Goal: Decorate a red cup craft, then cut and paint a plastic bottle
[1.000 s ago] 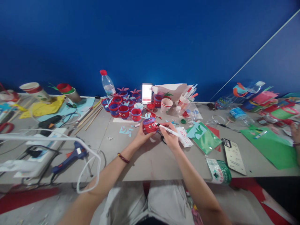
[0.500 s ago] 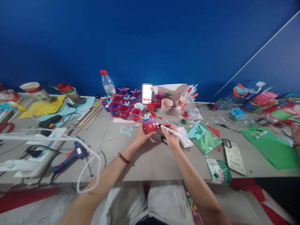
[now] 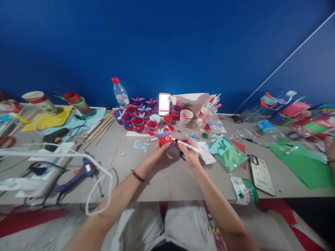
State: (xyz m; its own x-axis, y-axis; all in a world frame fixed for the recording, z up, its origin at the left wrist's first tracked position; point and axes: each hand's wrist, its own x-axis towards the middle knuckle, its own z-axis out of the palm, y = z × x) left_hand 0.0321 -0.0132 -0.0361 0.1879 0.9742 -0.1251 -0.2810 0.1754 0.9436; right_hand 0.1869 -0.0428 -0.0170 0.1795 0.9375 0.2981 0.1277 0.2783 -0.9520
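Has tipped the red-and-purple cup (image 3: 164, 140) farther over since the earlier frame. From left to right: has a blue glue gun (image 3: 85, 172) lying on the surface (image 3: 167, 184); holds the cup above the surface with the left hand (image 3: 156, 152) curled around it; pinches a white marker (image 3: 181, 142) in the right hand (image 3: 190, 155), black tip beside the cup's eyes, contact unclear; has a phone (image 3: 261, 176) lying well apart.
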